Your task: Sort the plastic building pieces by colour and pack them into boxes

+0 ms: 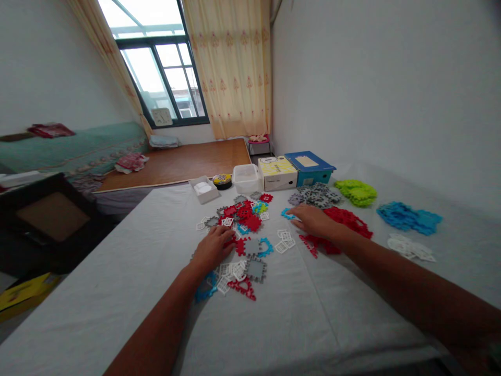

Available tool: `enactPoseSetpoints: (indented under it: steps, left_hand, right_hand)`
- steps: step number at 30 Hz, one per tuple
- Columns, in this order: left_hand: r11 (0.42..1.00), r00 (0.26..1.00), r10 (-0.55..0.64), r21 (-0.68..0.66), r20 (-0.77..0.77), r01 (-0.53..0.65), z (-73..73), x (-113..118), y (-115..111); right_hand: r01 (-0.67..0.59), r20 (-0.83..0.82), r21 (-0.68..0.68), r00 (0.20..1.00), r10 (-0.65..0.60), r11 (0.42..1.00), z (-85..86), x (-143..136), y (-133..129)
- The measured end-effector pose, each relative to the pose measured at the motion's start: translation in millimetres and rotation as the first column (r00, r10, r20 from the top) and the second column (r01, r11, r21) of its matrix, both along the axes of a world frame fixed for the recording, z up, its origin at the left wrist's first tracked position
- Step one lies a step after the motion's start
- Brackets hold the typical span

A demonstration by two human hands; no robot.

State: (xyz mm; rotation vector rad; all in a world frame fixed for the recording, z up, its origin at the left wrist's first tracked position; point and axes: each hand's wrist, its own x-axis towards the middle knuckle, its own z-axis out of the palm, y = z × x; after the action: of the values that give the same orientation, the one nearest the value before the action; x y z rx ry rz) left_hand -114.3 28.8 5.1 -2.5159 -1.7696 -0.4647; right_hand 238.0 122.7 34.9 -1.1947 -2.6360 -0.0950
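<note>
Among a mixed heap of plastic interlocking pieces, my left hand [213, 249] lies palm down with its fingers stretched over the near edge, by a red piece [241, 245]. My right hand [313, 220] is closed at the fingertips on a small blue interlocking piece [288, 213], close to the red pile [354, 222]. Between the hands are a grey square piece [252, 247], a blue ring-shaped piece [266, 247] and several white lattice pieces [285, 241]. Closer to me lie another grey square [256, 269] and a red triangular piece [243, 288].
Sorted piles of grey [319, 195], lime-green [356, 192], blue [409, 217] and white pieces [410, 247] line the right side. Behind stand a white box [204, 189], a round black-and-yellow tin [222, 181], a clear tub [246, 178], a yellow-white box [277, 172] and a blue box [310, 168].
</note>
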Motion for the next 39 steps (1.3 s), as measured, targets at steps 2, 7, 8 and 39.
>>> enactPoseSetpoints:
  steps: [2, 7, 8, 39]
  left_hand:
    - [1.0, 1.0, -0.004, -0.008, 0.007, 0.004, 0.9, -1, 0]
    - [1.0, 1.0, -0.006, -0.018, 0.015, 0.006, 2.8, 0, -1]
    - [1.0, 1.0, -0.003, -0.02, 0.012, 0.003, 3.5, 0, -1]
    - [0.999, 1.0, -0.018, 0.042, -0.011, 0.018, -16.8, -21, 19]
  right_hand:
    - [0.081, 0.113, 0.002, 0.99, -0.08, 0.997, -9.2, -22, -1]
    - [0.197, 0.207, 0.034, 0.958, -0.199, 0.98, -23.0, -34, 7]
    - [0.194, 0.213, 0.029, 0.957, -0.196, 0.981, -23.9, -33, 8]
    - [0.805, -0.527, -0.041, 0.485, -0.697, 0.592, 6.2, 225, 38]
